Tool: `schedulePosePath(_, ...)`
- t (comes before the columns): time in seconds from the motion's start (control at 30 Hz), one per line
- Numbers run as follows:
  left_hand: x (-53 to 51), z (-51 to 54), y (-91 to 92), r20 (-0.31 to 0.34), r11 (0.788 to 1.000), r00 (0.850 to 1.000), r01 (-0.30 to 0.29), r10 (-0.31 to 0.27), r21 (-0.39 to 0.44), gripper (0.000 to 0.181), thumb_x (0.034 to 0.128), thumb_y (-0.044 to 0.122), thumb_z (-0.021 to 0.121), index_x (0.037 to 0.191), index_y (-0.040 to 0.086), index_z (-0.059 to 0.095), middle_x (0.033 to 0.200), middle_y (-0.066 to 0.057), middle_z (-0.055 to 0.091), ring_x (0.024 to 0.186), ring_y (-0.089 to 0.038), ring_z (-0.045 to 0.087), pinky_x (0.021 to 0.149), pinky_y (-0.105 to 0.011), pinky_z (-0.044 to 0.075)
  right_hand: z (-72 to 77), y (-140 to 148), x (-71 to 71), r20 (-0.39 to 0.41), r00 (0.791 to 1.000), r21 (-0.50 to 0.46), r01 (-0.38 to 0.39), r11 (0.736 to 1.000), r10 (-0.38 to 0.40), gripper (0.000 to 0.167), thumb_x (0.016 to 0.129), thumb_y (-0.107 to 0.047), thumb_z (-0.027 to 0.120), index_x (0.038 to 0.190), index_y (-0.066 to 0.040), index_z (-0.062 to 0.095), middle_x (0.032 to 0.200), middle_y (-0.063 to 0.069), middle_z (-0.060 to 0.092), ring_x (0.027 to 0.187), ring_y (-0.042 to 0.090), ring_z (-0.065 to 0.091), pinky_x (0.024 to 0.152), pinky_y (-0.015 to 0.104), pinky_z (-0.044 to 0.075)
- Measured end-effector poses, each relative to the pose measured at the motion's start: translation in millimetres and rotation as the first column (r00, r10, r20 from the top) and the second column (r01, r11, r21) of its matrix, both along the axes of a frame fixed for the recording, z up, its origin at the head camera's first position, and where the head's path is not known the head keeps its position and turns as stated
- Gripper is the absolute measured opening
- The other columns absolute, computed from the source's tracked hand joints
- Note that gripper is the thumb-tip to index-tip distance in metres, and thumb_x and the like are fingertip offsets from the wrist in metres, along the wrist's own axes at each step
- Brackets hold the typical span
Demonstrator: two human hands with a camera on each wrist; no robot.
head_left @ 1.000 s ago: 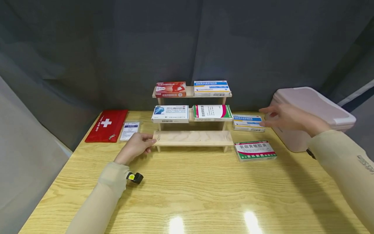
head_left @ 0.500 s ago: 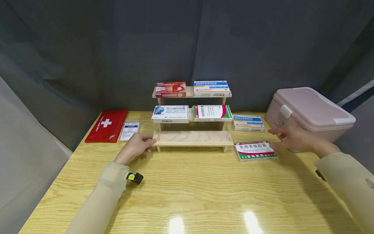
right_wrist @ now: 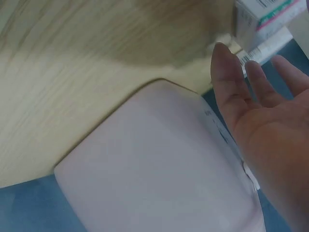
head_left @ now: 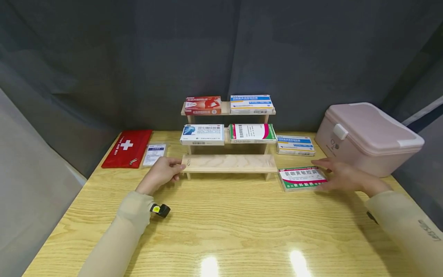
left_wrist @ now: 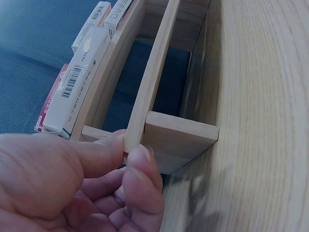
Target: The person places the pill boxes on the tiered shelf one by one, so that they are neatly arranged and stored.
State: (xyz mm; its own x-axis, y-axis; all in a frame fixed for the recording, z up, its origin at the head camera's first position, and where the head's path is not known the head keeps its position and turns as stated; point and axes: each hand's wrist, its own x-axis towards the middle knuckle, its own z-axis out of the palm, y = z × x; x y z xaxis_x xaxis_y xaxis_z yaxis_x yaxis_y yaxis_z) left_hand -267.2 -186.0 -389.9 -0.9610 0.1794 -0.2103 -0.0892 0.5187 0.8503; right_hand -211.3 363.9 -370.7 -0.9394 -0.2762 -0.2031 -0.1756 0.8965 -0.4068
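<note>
In the head view, my left hand [head_left: 160, 174] pinches the left end of the bottom step of a three-tier wooden display stand [head_left: 229, 163]. The left wrist view shows thumb and index finger on that board's end. At the right, my right hand [head_left: 347, 179] reaches over the right end of a green, white and magenta medicine box [head_left: 298, 177] lying flat on the table. Its fingers are spread around that end, and no firm grip shows. In the right wrist view, the fingers [right_wrist: 226, 72] extend toward a box [right_wrist: 251, 26]; the thumb is barely visible.
Two medicine boxes stand on each upper tier, including a red box [head_left: 203, 105]. A blue-white box [head_left: 295, 146] lies right of the stand. Behind my right hand sits a pink lidded case [head_left: 372, 134]. A red first-aid pouch [head_left: 127, 149] and a small white packet [head_left: 154, 154] lie left.
My right hand has come down and forward from beside the blue-white box to the right end of the green-white box. My left hand keeps its pinch on the stand.
</note>
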Motion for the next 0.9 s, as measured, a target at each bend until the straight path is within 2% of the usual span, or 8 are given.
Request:
schedulePosePath(0.1,0.4,0.8,0.1,0.006,1.0,1.0,-0.004,0.004,0.002,0.036,0.0975,0.019,0.065,0.128,0.0,0.061,0.092,-0.022,0.064,0.066,-0.018,0.058,0.062,-0.029,0.051,-4.3,-3.2,-2.2,-0.012,1.0,0.02,-0.015,1.0,0.015,0.103,0.071,-0.054,0.084,0.149,-0.003,0.041,0.147,0.03,0.036,0.132,0.051,0.033,0.102,0.068,0.03)
schedulePosePath(0.3,0.4,0.7,0.3,0.012,1.0,1.0,-0.01,0.01,-0.008,0.037,0.0973,0.02,0.066,0.129,0.0,0.061,0.093,-0.021,0.064,0.066,-0.018,0.058,0.063,-0.03,0.051,-9.8,-6.7,-4.8,-0.027,0.998,0.042,-0.052,0.998,0.053,0.097,0.072,-0.051,0.085,0.146,-0.001,0.045,0.142,0.03,0.042,0.127,0.047,0.041,0.102,0.066,0.033)
schedulePosePath(0.5,0.7,-0.1,-0.2,0.006,1.0,1.0,-0.01,0.01,0.001,0.038,0.0976,0.02,0.065,0.129,0.001,0.061,0.095,-0.022,0.064,0.066,-0.018,0.058,0.062,-0.031,0.05,-13.2,-6.9,-7.6,-0.038,0.997,0.047,-0.058,0.997,0.06,0.093,0.072,-0.044,0.087,0.144,0.0,0.048,0.137,0.029,0.045,0.12,0.044,0.046,0.1,0.065,0.036)
schedulePosePath(0.9,1.3,-1.2,-0.5,0.018,1.0,1.0,-0.013,0.012,0.02,0.038,0.0973,0.02,0.066,0.13,0.001,0.061,0.097,-0.02,0.064,0.066,-0.017,0.057,0.059,-0.029,0.047,-14.2,-8.1,-9.1,-0.063,0.994,0.075,-0.084,0.994,0.089,0.095,0.07,-0.044,0.088,0.141,0.005,0.048,0.132,0.032,0.047,0.116,0.044,0.049,0.098,0.064,0.037)
